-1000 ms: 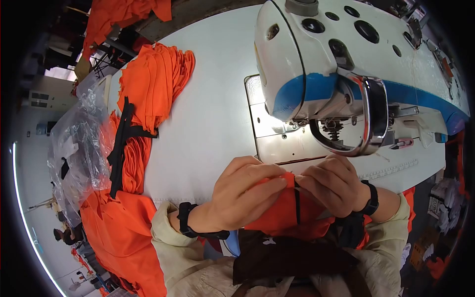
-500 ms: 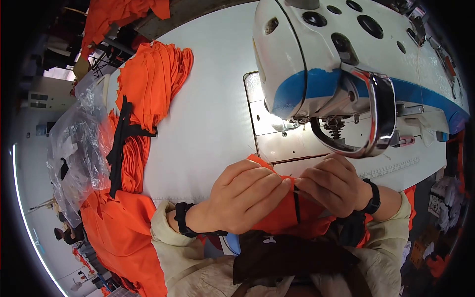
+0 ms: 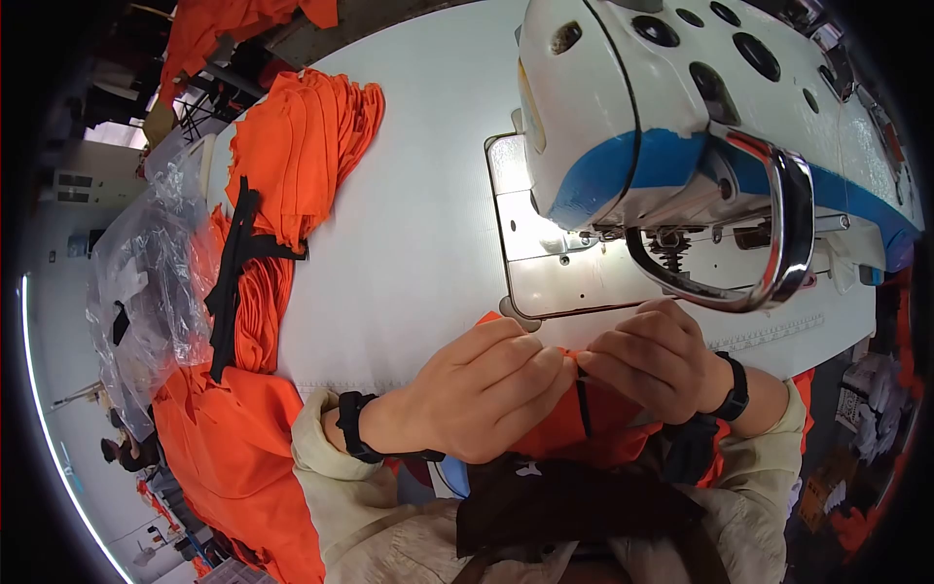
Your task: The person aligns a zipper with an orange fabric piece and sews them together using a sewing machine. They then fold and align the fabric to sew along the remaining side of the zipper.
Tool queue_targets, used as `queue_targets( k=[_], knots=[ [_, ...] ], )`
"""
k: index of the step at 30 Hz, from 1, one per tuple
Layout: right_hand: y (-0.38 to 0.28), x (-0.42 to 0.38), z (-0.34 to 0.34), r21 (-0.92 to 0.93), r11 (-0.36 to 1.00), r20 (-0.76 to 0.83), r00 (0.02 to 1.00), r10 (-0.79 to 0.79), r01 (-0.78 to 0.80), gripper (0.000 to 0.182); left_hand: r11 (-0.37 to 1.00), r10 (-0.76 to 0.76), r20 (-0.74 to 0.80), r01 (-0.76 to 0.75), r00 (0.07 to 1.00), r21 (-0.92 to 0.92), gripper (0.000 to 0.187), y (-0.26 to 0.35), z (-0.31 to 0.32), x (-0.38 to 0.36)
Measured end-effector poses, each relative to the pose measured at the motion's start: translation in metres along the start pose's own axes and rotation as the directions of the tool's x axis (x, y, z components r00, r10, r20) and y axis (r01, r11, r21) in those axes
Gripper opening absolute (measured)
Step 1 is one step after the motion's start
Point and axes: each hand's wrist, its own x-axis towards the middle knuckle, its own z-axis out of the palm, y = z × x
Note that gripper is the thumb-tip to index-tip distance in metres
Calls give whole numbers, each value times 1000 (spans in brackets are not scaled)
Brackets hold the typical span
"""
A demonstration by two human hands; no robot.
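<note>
Both of my hands pinch an orange fabric piece [image 3: 608, 433] at the front edge of the sewing table. My left hand [image 3: 486, 389] is closed on its upper edge, and a corner of orange cloth pokes out above the knuckles. Close beside it, my right hand [image 3: 652, 360] grips the same edge, fingertips almost touching the left ones. A narrow black strip runs down the cloth below the fingers. Just beyond the hands stands a white and blue sewing machine [image 3: 593, 117] with a metal plate [image 3: 555, 282] under its needle area.
A stack of orange fabric pieces [image 3: 302, 146] lies at the left, with black strips [image 3: 233, 282] over it. Clear plastic bag [image 3: 146, 273] and more orange cloth [image 3: 233, 448] hang at the left edge. A ruler marking [image 3: 769, 334] lies right. Another person [image 3: 131, 451] is far left.
My fingertips have drawn slightly closer together on the orange fabric, covering more of its edge. The view has shifted a little, so the machine appears farther right.
</note>
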Motion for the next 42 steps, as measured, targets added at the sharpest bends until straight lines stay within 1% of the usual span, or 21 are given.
queue_targets(
  k=[5,8,10,13,15,16,18,19,21,24,31,33,34,35,36,37,38,39,40,41,42],
  knots=[
    [0,1,-1,-29,999,-28,999,20,-21,26,1000,-10,-27,10,1000,5,26,2,2,-1],
    [0,0,0,-60,997,-72,997,38,-42,24,997,21,-16,-20,1000,69,26,6,-1,-1],
    [0,-2,2,-66,996,-104,993,47,-54,24,982,70,23,-72,997,174,25,9,-3,0],
    [1,-1,3,-56,998,-147,989,29,-38,25,975,77,13,-78,997,209,25,11,-1,-1],
    [3,1,0,-64,997,-89,995,-40,34,26,975,78,22,-81,997,207,25,11,-3,-2],
    [3,-2,-1,-64,997,-88,995,-42,36,26,975,81,32,-85,996,204,25,11,-3,-2],
    [1,-8,-5,-57,997,21,998,-55,56,39,977,77,19,-79,997,197,26,11,-2,-2],
    [0,-6,-5,-56,997,22,998,-56,57,39,979,75,5,-75,997,192,26,12,-1,-2],
    [-2,-1,-5,-39,999,-9,1000,13,-13,24,984,55,-1,-54,998,168,27,12,-1,-1],
    [-2,1,-4,-8,999,1,999,38,-38,25,990,33,-9,-32,999,140,28,11,0,-1],
    [0,0,-1,-18,1000,26,999,24,-24,27,997,-30,4,30,1000,78,29,7,4,-1],
    [1,0,-2,-16,999,109,993,37,-35,29,997,-46,-2,46,999,61,29,5,8,-3],
    [2,-1,0,-16,999,110,993,36,-35,29,997,-61,-9,62,998,44,29,3,10,-3],
    [2,-2,4,-12,995,117,989,95,-94,28,997,-62,-10,62,998,43,29,0,11,-1],
    [3,-2,8,-7,988,124,981,152,-153,26,990,-136,20,137,990,-40,27,-3,11,1],
    [4,0,9,-9,988,127,980,153,-153,26,970,-207,55,212,977,-121,25,-7,12,3],
    [6,2,10,113,944,182,940,287,-310,23,969,-207,49,212,977,-125,25,-11,13,2],
    [8,3,11,218,860,251,878,407,-461,21,889,-344,147,372,927,-267,21,-16,16,0],
    [10,2,12,289,786,292,832,472,-547,19,763,-450,261,520,854,-384,18,-21,19,0],
    [15,0,15,310,763,291,821,491,-567,21,763,-449,255,516,857,-391,18,-24,23,1],
    [17,2,12,310,640,390,708,590,-704,18,481,-565,441,713,697,-511,17,-28,27,3]
  ],
)
